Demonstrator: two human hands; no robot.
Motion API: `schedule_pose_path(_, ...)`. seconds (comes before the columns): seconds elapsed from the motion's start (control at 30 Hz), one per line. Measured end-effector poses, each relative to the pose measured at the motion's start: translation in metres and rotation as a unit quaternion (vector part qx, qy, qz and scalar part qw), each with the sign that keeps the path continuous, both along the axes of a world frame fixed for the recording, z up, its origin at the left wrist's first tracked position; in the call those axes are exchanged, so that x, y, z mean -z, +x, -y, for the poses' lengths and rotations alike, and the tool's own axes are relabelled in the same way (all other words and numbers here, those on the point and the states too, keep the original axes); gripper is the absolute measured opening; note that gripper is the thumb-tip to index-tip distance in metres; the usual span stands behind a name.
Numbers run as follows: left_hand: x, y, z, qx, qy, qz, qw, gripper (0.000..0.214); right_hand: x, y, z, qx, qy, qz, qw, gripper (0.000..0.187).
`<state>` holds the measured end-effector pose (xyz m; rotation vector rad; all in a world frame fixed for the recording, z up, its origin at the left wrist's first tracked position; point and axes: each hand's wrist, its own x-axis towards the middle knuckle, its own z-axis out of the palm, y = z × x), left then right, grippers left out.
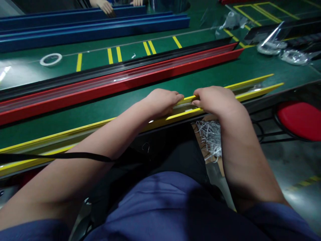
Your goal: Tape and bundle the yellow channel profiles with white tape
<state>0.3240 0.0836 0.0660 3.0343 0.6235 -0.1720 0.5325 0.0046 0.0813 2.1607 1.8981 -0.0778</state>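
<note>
A long yellow channel-shaped profile [253, 92] lies along the near edge of the table, its open side up. My left hand [160, 102] is closed over it near the middle, with curled fingers reaching into the channel and partly hidden. Just to the right, my right hand [215, 100] grips the same profile, its thumb and forefinger bent at the far rim. A small pale piece [188, 109] shows inside the channel between the hands; its kind is unclear. A black strap [75, 155] crosses in front of my left forearm.
Beyond lie a red profile [125, 82], a black profile [100, 75] and blue profiles [100, 31] on the green table [200, 75]. A white tape roll [50, 59] is far left. A co-worker's hand [105, 6] rests at the back. A red stool [301, 118] stands right; shredded strips [209, 137] lie below.
</note>
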Motion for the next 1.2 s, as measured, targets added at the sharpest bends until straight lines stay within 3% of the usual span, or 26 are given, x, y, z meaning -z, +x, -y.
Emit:
schedule_pose_path(0.17,0.004,-0.003,0.001,-0.014,-0.012,0.010,1.000,0.048,0.001,0.000,0.000,0.000,0.002,-0.002,1.000,0.036)
schedule_pose_path(0.3,0.006,-0.029,0.003,-0.038,-0.020,-0.005,0.999,0.057,0.002,0.001,0.001,0.000,0.010,-0.007,1.000,0.036)
schedule_pose_path(0.6,0.005,-0.129,0.009,-0.142,-0.031,-0.025,0.989,0.055,-0.008,0.022,0.021,-0.002,0.053,-0.081,0.995,0.060)
schedule_pose_path(0.8,0.005,-0.203,0.026,-0.253,-0.060,0.045,0.964,0.061,-0.021,0.025,0.038,-0.005,0.042,-0.069,0.997,0.062)
schedule_pose_path(0.9,0.007,-0.230,0.040,-0.268,-0.075,0.077,0.957,0.067,-0.029,0.022,0.037,-0.005,0.026,-0.057,0.998,0.062)
schedule_pose_path(1.07,0.017,-0.251,0.060,-0.267,-0.012,0.075,0.961,0.083,-0.046,0.020,0.030,0.002,0.001,-0.021,1.000,0.065)
schedule_pose_path(1.2,0.020,-0.252,0.065,-0.284,0.024,0.063,0.956,0.081,-0.061,0.017,0.034,-0.039,0.008,-0.006,0.999,0.060)
